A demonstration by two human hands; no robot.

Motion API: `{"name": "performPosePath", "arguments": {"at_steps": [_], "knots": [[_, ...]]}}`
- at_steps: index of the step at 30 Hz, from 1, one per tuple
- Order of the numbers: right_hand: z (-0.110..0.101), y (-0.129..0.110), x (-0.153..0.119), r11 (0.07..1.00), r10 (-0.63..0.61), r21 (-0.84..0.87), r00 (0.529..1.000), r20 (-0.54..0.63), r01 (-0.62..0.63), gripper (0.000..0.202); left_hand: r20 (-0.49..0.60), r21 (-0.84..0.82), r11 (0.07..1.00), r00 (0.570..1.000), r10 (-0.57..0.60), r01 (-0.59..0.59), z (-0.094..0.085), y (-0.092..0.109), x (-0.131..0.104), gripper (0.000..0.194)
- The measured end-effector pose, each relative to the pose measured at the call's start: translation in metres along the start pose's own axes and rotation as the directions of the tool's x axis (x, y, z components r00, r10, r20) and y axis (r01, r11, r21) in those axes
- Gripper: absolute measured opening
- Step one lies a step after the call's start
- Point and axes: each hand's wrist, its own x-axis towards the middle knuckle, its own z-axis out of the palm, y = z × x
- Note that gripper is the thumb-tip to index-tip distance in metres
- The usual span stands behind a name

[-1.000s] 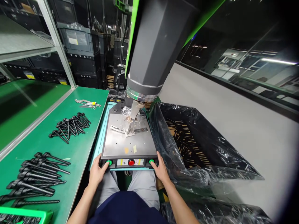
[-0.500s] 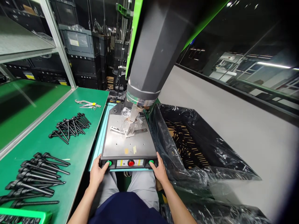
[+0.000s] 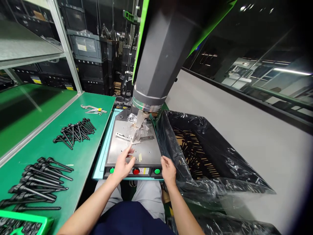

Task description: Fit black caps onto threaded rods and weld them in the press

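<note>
My left hand (image 3: pixel 124 164) is over the front part of the machine's metal plate (image 3: pixel 117 153), thumb and fingers apart, nothing between them. At the plate's front right corner is my right hand (image 3: pixel 168 169), its fingers curled together; whatever they may hold is hidden. A grey press head (image 3: pixel 151 71) with a metal tip (image 3: pixel 140 119) comes down over a small metal fixture (image 3: pixel 136 136) in the middle of the plate. Along the front panel are a red button (image 3: pixel 136 171) and two green buttons, the right one (image 3: pixel 156 171) uncovered, the left one (image 3: pixel 111 170) beside my left wrist.
Black threaded rods (image 3: pixel 41 179) lie in piles on the green table (image 3: pixel 80 160) at left, with pliers (image 3: pixel 94 109) behind and a green tray (image 3: pixel 46 225) in front. To the right, a bin lined with black plastic (image 3: pixel 220 156) contains many thin dark pieces.
Both hands have come off the green buttons. My left hand has moved forward and right over the plate; my right hand has lifted a little and its fingers have curled in.
</note>
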Motion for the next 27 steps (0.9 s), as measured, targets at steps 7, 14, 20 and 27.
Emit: {"name": "performPosePath", "arguments": {"at_steps": [7, 14, 20, 27], "knots": [[0.064, -0.061, 0.019, 0.982, 0.033, 0.163, 0.936, 0.350, -0.096, 0.025, -0.008, 0.039, 0.999, 1.000, -0.005, 0.006, 0.013, 0.012, 0.071, 0.079], [0.115, -0.095, 0.053, 0.971, -0.230, 0.142, 0.923, 0.307, 0.195, 0.033, -0.031, 0.049, 0.998, 0.999, 0.031, -0.029, 0.010, 0.014, 0.094, 0.057], [0.138, -0.117, 0.092, 0.919, -0.389, -0.012, 0.913, 0.119, 0.393, 0.042, -0.070, -0.069, 0.998, 0.997, -0.018, 0.013, 0.009, 0.023, 0.104, 0.055], [0.138, -0.151, 0.130, 0.891, -0.409, -0.049, 0.844, 0.348, 0.452, 0.025, -0.082, -0.143, 0.988, 0.994, -0.070, 0.058, 0.009, 0.025, 0.113, 0.055]]}}
